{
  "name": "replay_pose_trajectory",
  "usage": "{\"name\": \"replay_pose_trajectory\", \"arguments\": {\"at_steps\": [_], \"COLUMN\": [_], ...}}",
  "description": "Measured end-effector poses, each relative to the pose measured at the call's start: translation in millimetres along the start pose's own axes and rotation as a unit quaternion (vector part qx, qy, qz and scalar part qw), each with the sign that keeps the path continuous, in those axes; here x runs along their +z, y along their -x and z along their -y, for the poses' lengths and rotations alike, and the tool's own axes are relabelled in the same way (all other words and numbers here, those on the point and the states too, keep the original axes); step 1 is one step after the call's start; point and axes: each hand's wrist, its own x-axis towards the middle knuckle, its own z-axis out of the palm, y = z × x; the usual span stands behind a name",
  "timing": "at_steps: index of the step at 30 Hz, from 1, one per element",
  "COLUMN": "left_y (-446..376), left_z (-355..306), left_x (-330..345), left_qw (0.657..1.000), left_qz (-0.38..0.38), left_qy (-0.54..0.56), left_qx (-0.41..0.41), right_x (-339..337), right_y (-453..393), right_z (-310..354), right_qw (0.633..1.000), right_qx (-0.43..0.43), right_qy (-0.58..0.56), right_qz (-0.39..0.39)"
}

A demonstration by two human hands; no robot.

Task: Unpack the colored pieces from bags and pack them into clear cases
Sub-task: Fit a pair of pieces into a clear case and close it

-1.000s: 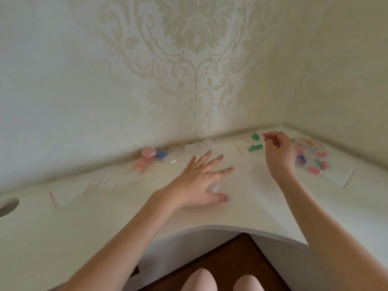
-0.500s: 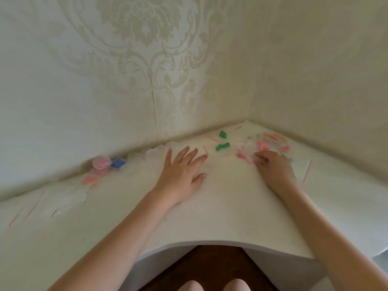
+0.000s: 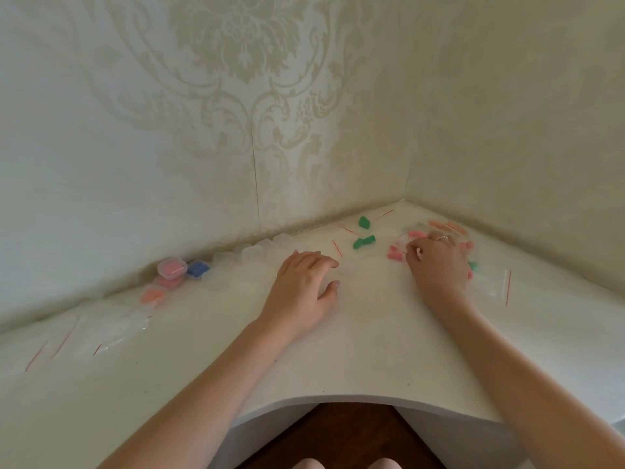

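My right hand (image 3: 436, 262) lies over a pile of small clear bags in the table's far right corner, fingers curled, thumb and forefinger pinching the edge of a bag with pink pieces (image 3: 394, 254). Two green pieces (image 3: 364, 242) lie just left of it, and orange pieces in bags (image 3: 447, 227) lie behind it. My left hand (image 3: 304, 282) rests palm down on the white table (image 3: 355, 350), fingertips bent down; whether anything is under it I cannot tell. Empty clear cases (image 3: 253, 253) stand in a row along the wall beyond it.
Filled cases sit by the left wall: a pink one (image 3: 171, 267), a blue one (image 3: 198, 268) and an orange one (image 3: 153, 295). Empty bags with red strips (image 3: 111, 330) lie at the left. Another empty bag (image 3: 500, 286) lies right of my right hand. The table's front edge curves inward.
My right hand came down from the air onto the pile of bags and closed its fingers on one. My left hand stayed on the table and its fingers bent from spread to curled.
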Motion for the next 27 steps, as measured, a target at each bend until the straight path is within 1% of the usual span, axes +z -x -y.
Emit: {"name": "replay_pose_trajectory", "arguments": {"at_steps": [1,3,4,5,6,7,8,9,10,11,12,14,16,18,20,23,25,27], "left_y": [-1,-4,-6,-8,-11,-14,-17,-19,-20,-20,-20,-19,-19,-20,-20,-20,-20,-21], "left_z": [0,-3,-7,-11,-14,-16,-17,-17,-16,-14,-13,-10,-9,-9,-9,-4,0,3], "left_x": [0,-3,-4,-7,-10,-14,-17,-20,-21,-21,-20,-17,-17,-18,-21,-23,-24,-24], "left_qw": [1.000,0.993,0.984,0.966,0.939,0.900,0.852,0.807,0.778,0.764,0.758,0.761,0.769,0.765,0.759,0.752,0.759,0.782], "left_qz": [-0.009,-0.018,-0.024,-0.035,-0.048,-0.058,-0.064,-0.068,-0.072,-0.075,-0.076,-0.074,-0.068,-0.066,-0.061,-0.067,-0.071,-0.072], "left_qy": [0.019,0.096,0.150,0.215,0.287,0.370,0.448,0.510,0.544,0.559,0.564,0.559,0.549,0.556,0.568,0.576,0.572,0.548], "left_qx": [-0.011,-0.061,-0.097,-0.137,-0.180,-0.225,-0.263,-0.289,-0.305,-0.313,-0.318,-0.322,-0.321,-0.317,-0.314,-0.314,-0.304,-0.288], "right_x": [-2,-7,-10,-12,-10,-5,2,8,12,14,16,18,21,20,19,16,13,12], "right_y": [0,1,4,7,13,21,29,36,40,43,44,48,49,51,49,48,48,48], "right_z": [4,15,24,34,43,52,59,65,70,74,77,81,83,86,87,91,96,102], "right_qw": [0.997,0.979,0.966,0.954,0.945,0.935,0.923,0.913,0.905,0.899,0.898,0.903,0.915,0.923,0.921,0.917,0.912,0.906], "right_qx": [0.021,0.040,0.018,-0.037,-0.112,-0.185,-0.245,-0.287,-0.313,-0.327,-0.329,-0.315,-0.286,-0.241,-0.197,-0.175,-0.133,-0.097], "right_qy": [-0.057,-0.174,-0.223,-0.248,-0.243,-0.220,-0.202,-0.194,-0.197,-0.202,-0.210,-0.222,-0.231,-0.265,-0.314,-0.346,-0.384,-0.411], "right_qz": [-0.037,-0.102,-0.131,-0.162,-0.188,-0.207,-0.217,-0.218,-0.212,-0.209,-0.203,-0.190,-0.165,-0.139,-0.121,-0.090,-0.053,-0.026]}}
